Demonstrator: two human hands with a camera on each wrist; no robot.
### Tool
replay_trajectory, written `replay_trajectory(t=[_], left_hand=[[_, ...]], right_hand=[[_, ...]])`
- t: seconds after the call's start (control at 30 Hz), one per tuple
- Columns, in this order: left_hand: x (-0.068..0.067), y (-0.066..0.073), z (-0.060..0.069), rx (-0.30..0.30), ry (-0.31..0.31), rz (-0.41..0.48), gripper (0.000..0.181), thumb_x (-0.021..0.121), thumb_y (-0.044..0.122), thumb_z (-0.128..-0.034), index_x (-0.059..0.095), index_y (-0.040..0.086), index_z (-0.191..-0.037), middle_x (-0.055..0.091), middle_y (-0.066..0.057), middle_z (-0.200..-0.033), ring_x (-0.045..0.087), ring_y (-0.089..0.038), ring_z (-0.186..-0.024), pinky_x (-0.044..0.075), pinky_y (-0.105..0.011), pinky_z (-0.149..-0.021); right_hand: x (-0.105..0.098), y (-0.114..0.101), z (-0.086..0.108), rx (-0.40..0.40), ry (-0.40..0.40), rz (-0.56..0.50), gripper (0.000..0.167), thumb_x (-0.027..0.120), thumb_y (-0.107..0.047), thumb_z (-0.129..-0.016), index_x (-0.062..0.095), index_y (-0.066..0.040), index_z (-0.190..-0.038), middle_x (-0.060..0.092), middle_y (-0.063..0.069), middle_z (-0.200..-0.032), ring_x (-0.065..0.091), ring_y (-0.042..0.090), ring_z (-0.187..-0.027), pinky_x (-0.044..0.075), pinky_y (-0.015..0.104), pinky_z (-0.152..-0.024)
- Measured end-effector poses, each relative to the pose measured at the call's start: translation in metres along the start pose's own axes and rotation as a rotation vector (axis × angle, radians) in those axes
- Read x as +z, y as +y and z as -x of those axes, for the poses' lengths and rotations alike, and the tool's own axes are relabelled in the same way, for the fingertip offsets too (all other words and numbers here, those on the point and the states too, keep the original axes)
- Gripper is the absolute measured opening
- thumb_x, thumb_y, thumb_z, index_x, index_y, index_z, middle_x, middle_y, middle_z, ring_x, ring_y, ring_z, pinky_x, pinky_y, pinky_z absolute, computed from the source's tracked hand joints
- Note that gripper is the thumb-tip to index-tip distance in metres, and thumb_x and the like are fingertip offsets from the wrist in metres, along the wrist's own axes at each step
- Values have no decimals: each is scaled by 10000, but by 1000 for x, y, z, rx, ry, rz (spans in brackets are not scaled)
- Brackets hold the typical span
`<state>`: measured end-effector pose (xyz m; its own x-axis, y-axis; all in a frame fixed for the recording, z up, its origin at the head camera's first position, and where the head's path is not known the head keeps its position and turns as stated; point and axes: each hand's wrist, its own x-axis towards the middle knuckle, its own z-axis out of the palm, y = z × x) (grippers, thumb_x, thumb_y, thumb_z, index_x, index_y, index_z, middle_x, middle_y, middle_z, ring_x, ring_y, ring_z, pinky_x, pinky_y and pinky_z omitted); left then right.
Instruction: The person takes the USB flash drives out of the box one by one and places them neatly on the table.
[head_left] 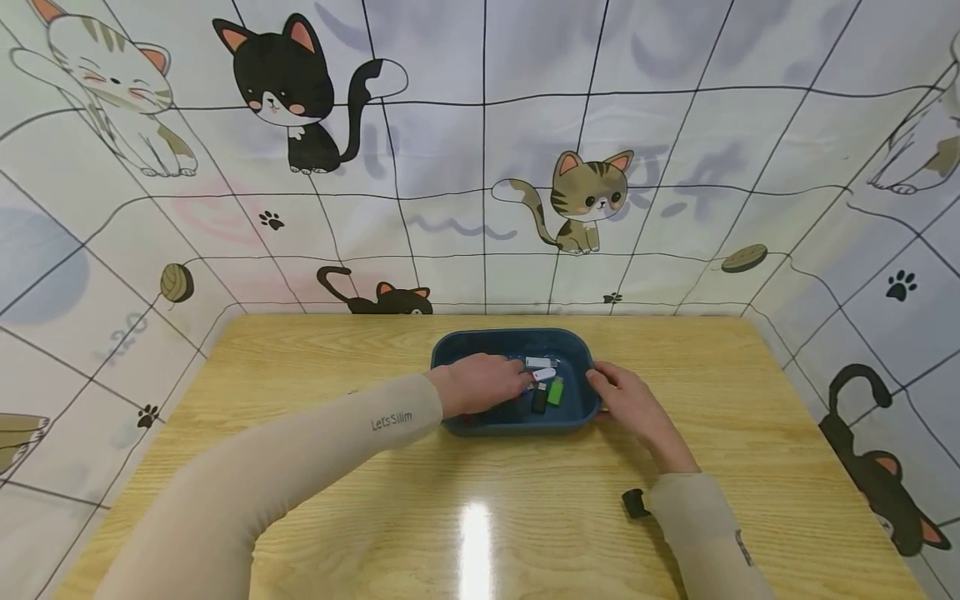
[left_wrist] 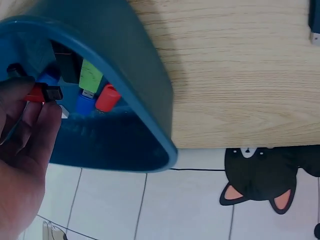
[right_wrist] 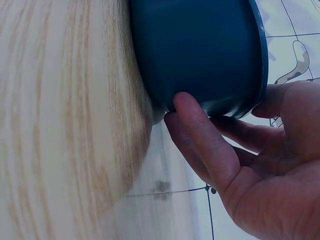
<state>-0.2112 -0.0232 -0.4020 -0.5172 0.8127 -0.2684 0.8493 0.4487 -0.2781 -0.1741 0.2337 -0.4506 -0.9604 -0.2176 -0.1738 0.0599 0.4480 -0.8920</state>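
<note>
A dark blue plastic tub (head_left: 517, 429) stands on the wooden table, with several USB flash drives in it. Inside it my left hand (head_left: 483, 383) pinches a red USB flash drive (left_wrist: 40, 93) between thumb and fingers, its metal plug bare. Near that hand lie a white flash drive (head_left: 538, 362), a green one (head_left: 555, 391) and a black one (head_left: 539, 398). The left wrist view also shows a red drive (left_wrist: 108, 98) beside the green one. My right hand (head_left: 630, 400) holds the tub's right end, thumb at the rim and fingers against the outer wall.
The wooden table (head_left: 337, 500) reaches back to a wall covering (head_left: 450, 233) printed with cats. A small black object (head_left: 636, 503) is beside my right sleeve. In the left wrist view, a dark flash drive (left_wrist: 315, 20) lies on the table outside the tub.
</note>
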Motion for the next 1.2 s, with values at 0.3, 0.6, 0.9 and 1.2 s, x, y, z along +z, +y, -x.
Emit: replay_trajectory(t=[0.3,0.6,0.9,1.2], left_hand=[[3,-8,25,-60,96,193,195,622,121,-1048,632,101,-1242,626,-30,-1107,606,-141,-918,545,-243,-811],[4,-17,47,-106,206,377,121,694,127,-1006,645,77,-1105,641,-27,-987,609,-157,-846,547,-291,-776],[2,-22,63,-141,275,464,183,688,135,-1013,653,44,-1168,669,-78,-1077,653,-189,-937,571,-315,-857],[2,-25,75,-263,300,752,173,695,96,-1000,646,57,-1161,658,-15,-1021,608,-153,-863,542,-306,-789]], right_hand=[[1,2,-2,0,-8,16,603,420,-309,-1132,309,87,-1572,377,349,-1551,503,492,-1342,606,416,-836],[0,2,-2,23,-7,3,600,419,-307,-1132,307,81,-1576,375,343,-1557,526,481,-1324,600,427,-853],[-2,3,-2,9,-11,-4,613,416,-320,-1132,300,87,-1576,368,344,-1561,527,484,-1322,598,418,-860],[-3,4,-3,0,-14,-12,609,412,-317,-1133,300,84,-1577,364,340,-1565,532,483,-1315,602,407,-852]])
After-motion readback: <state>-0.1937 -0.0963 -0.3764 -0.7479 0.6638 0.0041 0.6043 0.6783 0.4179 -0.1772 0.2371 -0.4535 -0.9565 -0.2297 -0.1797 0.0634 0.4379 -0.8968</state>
